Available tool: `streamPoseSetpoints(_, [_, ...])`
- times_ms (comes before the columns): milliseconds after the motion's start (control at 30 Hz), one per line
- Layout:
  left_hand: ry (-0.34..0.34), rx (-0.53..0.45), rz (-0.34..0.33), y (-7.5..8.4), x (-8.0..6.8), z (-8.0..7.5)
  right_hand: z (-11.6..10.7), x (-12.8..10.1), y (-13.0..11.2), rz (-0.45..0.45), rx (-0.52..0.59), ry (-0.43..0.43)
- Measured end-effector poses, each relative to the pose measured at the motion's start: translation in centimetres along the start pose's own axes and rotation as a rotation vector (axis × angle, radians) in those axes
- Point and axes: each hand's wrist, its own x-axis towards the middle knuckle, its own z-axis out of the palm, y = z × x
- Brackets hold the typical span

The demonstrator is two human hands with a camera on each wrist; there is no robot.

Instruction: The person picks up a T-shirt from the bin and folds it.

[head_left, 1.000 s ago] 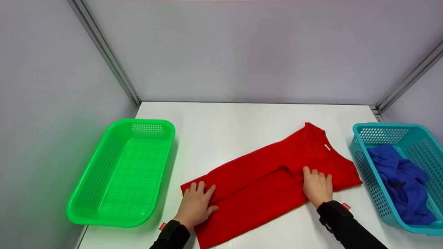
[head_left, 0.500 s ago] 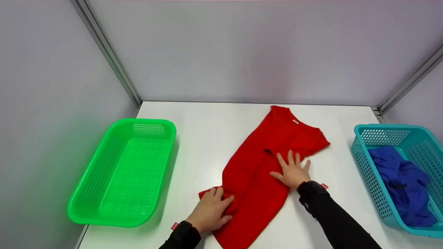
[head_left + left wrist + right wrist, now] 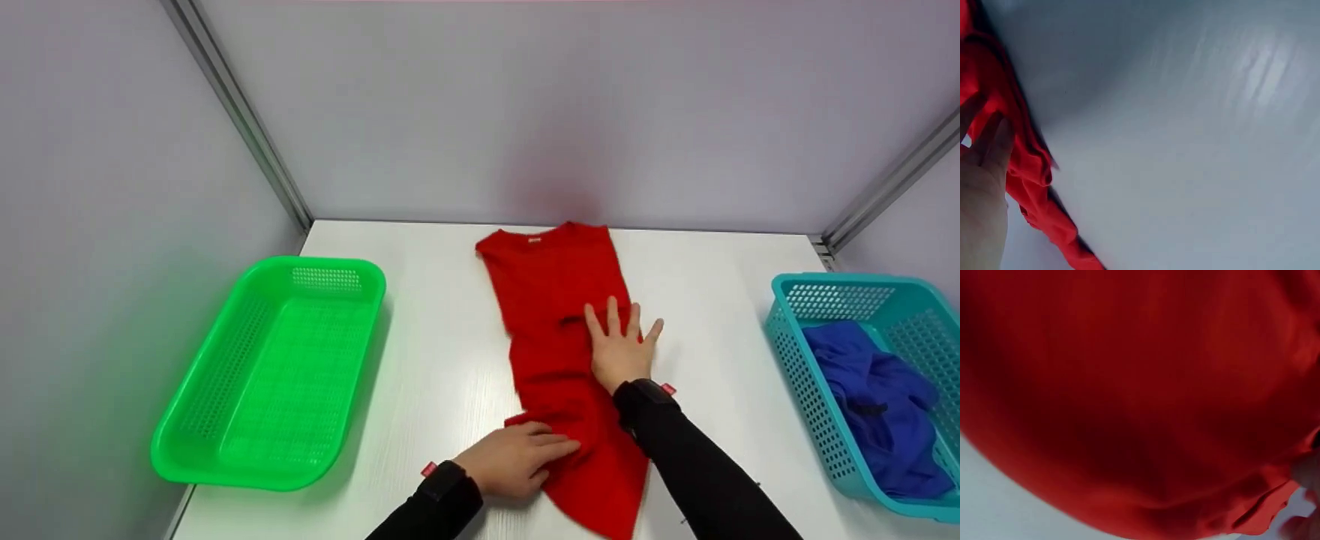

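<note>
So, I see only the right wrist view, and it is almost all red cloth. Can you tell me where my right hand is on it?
Observer: Your right hand lies flat, fingers spread, on the middle of the red shirt.
Operator: And the other hand?
Observer: The left hand rests on the shirt's near end, where the cloth is bunched.
Operator: What is beside the shirt?
Observer: A green basket on the left, and a teal basket on the right with blue cloth inside.
</note>
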Motion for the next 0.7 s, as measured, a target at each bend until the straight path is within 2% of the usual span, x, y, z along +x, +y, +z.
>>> streamPoseSetpoints(67, [-0.002, 0.023, 0.014, -0.2, 0.1, 0.2, -0.2, -0.4, -0.1, 0.012, 0.024, 0.020])
streamPoseSetpoints(167, [0.018, 0.093, 0.013, -0.7, -0.1, 0.7, -0.6, -1.7, -0.3, -0.091, 0.086, 0.040])
streamPoseSetpoints(267, [0.032, 0.143, -0.025, -1.1, -0.4, 1.1, -0.4, -3.5, -0.3, -0.200, 0.125, 0.054])
streamPoseSetpoints(367, [0.057, 0.169, -0.072, -1.3, -0.4, 1.4, 0.2, -5.5, -0.3, -0.304, 0.139, 0.132])
streamPoseSetpoints(467, [0.133, 0.192, -0.096, -1.6, -0.4, 1.5, 0.7, -7.6, -0.4, -0.437, 0.136, 0.231])
streamPoseSetpoints(533, [0.200, 0.203, -0.096, -1.8, -0.3, 1.6, 0.9, -9.0, -0.4, -0.521, 0.142, 0.263])
streamPoseSetpoints(600, [0.253, 0.216, -0.087, -2.0, -0.3, 1.6, 1.1, -10.2, -0.4, -0.572, 0.152, 0.232])
streamPoseSetpoints(700, [0.282, 0.235, -0.076, -2.4, -0.2, 1.6, 1.1, -11.8, -0.4, -0.554, 0.153, 0.117])
